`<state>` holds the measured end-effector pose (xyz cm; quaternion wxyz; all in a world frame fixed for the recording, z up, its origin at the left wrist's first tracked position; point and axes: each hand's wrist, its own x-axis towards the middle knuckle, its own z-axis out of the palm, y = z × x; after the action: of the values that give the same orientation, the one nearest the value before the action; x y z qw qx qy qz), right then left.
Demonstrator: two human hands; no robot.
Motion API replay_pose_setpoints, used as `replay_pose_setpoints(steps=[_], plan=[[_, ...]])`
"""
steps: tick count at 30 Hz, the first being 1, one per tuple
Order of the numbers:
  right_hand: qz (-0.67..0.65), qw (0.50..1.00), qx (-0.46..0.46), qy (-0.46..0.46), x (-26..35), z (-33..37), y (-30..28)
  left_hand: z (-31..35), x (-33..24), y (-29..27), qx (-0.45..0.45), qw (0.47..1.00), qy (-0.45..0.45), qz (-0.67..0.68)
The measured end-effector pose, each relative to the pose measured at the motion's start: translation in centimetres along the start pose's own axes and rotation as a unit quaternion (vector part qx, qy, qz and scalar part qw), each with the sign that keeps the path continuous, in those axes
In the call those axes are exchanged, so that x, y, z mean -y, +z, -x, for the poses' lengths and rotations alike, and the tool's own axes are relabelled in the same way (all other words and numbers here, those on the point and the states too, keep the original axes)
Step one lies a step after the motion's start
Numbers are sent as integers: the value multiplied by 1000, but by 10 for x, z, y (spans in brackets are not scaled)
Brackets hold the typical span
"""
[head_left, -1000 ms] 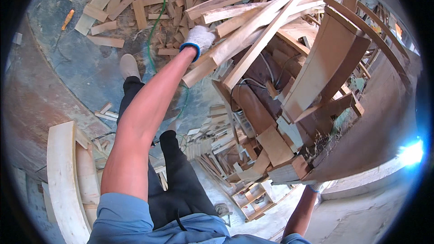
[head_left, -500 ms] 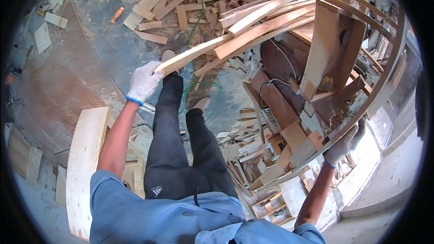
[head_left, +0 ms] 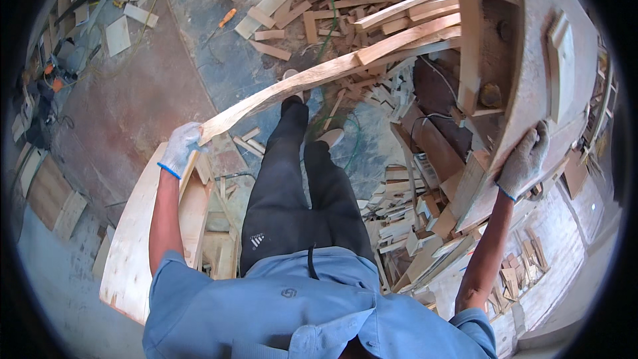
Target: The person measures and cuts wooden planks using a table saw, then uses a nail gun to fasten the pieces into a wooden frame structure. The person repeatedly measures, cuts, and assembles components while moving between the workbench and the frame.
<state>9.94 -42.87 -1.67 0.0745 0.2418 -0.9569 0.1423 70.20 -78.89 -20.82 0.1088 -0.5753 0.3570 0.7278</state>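
One curved wooden panel (head_left: 531, 90); one heap of wooden pieces (head_left: 399, 16); one long strip (head_left: 286, 83), slanting leftward from the heap, best kept level and untwisted; one gloved left hand (head_left: 181, 149), clasping its near end; one gloved right hand (head_left: 524, 159) against the panel, whether gripping I cannot tell.

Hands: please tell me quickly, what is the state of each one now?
Left hand: closed, holding the end of a long board.
Right hand: on a large panel; open or closed cannot be told.
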Motion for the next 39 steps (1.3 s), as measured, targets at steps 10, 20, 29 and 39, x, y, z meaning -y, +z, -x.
replay_pose_setpoints(steps=[10, 20, 29, 39], plan=[[2, 1000, -26, -11, 0, 3, -1, 18, 2, 11, -16, 996, 85, 5], [-6, 1000, -23, -5, 1, 2, 3, -83, 80, 11, -167, 954, -122, 215], [50, 999, 0, 0, 1, 2, -4, -191, 125, 105, -110, 956, -192, 194], [-30, 999, 3, 44, 13, -1, -3, -330, 86, 276, -26, 944, -51, -326]])
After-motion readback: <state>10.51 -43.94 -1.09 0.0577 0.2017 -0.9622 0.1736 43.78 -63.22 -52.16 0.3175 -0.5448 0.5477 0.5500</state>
